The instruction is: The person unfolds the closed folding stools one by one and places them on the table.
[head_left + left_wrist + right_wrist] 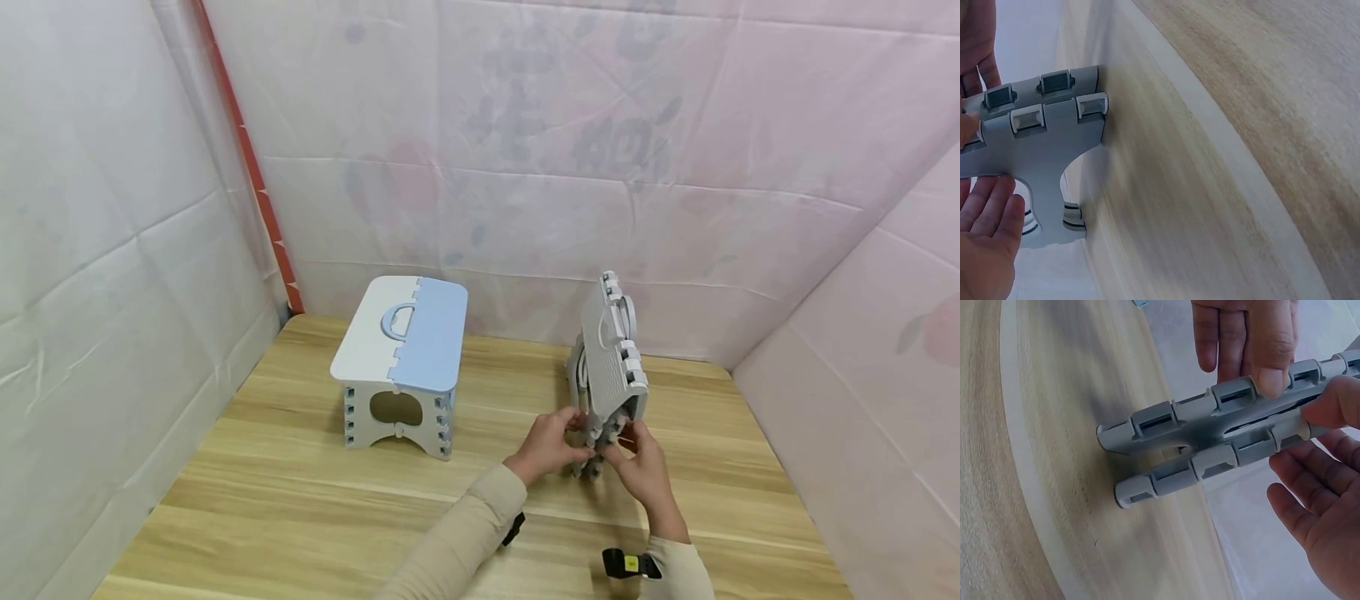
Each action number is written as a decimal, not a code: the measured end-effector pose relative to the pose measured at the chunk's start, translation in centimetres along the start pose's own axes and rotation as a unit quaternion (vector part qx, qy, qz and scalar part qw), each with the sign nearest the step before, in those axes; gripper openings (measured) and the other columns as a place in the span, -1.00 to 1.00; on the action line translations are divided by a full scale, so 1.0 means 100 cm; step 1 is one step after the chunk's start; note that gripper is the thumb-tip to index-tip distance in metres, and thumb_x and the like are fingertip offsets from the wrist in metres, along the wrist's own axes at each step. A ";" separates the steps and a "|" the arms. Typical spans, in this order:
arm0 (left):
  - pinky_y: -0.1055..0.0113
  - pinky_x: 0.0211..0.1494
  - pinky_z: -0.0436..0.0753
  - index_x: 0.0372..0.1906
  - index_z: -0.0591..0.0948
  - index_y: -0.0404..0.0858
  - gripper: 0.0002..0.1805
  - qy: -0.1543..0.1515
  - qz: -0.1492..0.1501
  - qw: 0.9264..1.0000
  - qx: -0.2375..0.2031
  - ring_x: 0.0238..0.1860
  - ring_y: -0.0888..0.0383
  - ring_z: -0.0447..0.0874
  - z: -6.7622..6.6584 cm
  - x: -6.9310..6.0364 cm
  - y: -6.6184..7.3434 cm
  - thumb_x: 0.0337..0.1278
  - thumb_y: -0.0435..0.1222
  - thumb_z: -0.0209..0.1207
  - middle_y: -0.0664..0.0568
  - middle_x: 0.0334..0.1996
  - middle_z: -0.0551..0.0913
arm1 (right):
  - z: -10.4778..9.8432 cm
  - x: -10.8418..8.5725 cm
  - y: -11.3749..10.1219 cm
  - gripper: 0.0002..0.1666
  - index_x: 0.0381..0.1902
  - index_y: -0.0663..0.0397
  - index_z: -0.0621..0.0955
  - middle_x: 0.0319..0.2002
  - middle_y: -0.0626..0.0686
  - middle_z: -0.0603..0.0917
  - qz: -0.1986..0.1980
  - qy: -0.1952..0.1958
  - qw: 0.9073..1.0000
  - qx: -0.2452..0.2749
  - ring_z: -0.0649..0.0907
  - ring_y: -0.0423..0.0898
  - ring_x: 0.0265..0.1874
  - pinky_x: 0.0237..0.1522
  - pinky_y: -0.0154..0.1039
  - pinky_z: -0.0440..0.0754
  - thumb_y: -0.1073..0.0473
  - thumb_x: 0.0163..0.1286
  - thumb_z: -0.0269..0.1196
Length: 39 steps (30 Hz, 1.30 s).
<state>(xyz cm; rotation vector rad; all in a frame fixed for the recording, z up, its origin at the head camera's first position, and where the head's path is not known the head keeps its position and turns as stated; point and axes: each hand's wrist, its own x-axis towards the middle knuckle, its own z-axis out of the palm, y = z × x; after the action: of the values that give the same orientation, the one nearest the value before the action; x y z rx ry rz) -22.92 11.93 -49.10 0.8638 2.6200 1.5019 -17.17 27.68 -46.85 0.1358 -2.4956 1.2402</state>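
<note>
A grey folding stool [609, 350] stands partly folded on the right side of the table, its top halves tilted up steeply. My left hand [551, 446] grips the left side of its near leg panel, thumb on the hinged edge. My right hand [645, 471] pinches the right side of that same panel with thumb and fingers. In the right wrist view, the two hinged edges of the panel [1175, 469] lie close together with a narrow gap between them. Fingers of the left hand [988, 231] reach behind the panel in the left wrist view.
A second folding stool [435, 333], white and light blue, stands unfolded on the left of the wooden table [300, 500]. Its handle [397, 322] lies in the top. Sheeted walls [525, 208] rise behind the table and at both sides.
</note>
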 end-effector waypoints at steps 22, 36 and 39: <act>0.58 -0.24 0.46 -0.10 0.44 -0.15 -0.48 -0.037 -0.011 0.999 0.035 -0.23 0.28 0.53 -0.006 0.000 0.004 -0.28 -0.35 0.40 0.18 -0.22 0.50 | -0.017 -0.004 -0.006 -0.61 -0.07 0.49 0.42 -0.23 0.32 0.57 0.020 0.008 1.000 0.021 0.49 -0.31 -0.26 -0.21 -0.44 0.49 0.58 0.09 0.21; 0.54 -0.27 0.44 -0.06 0.43 -0.13 -0.43 -0.058 -0.022 0.997 0.041 -0.24 0.22 0.50 -0.012 -0.003 0.007 -0.30 -0.35 0.43 0.14 -0.17 0.45 | -0.018 -0.005 0.019 -0.66 -0.14 0.48 0.43 -0.21 0.31 0.56 0.029 0.008 0.994 0.101 0.52 -0.33 -0.28 -0.25 -0.51 0.49 0.62 0.09 0.18; 0.56 -0.24 0.45 -0.04 0.46 -0.15 -0.44 -0.063 -0.016 0.997 0.042 -0.22 0.24 0.50 -0.013 -0.004 0.005 -0.29 -0.35 0.42 0.13 -0.17 0.45 | -0.018 -0.005 0.020 -0.67 -0.16 0.49 0.43 -0.28 0.28 0.57 0.028 0.010 0.994 0.102 0.53 -0.29 -0.34 -0.32 -0.47 0.52 0.63 0.07 0.17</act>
<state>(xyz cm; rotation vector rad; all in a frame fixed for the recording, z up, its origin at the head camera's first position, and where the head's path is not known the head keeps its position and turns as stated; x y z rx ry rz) -22.66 10.87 -48.06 0.8868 2.6098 1.2923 -16.71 30.26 -47.51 0.1049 -2.3645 1.5110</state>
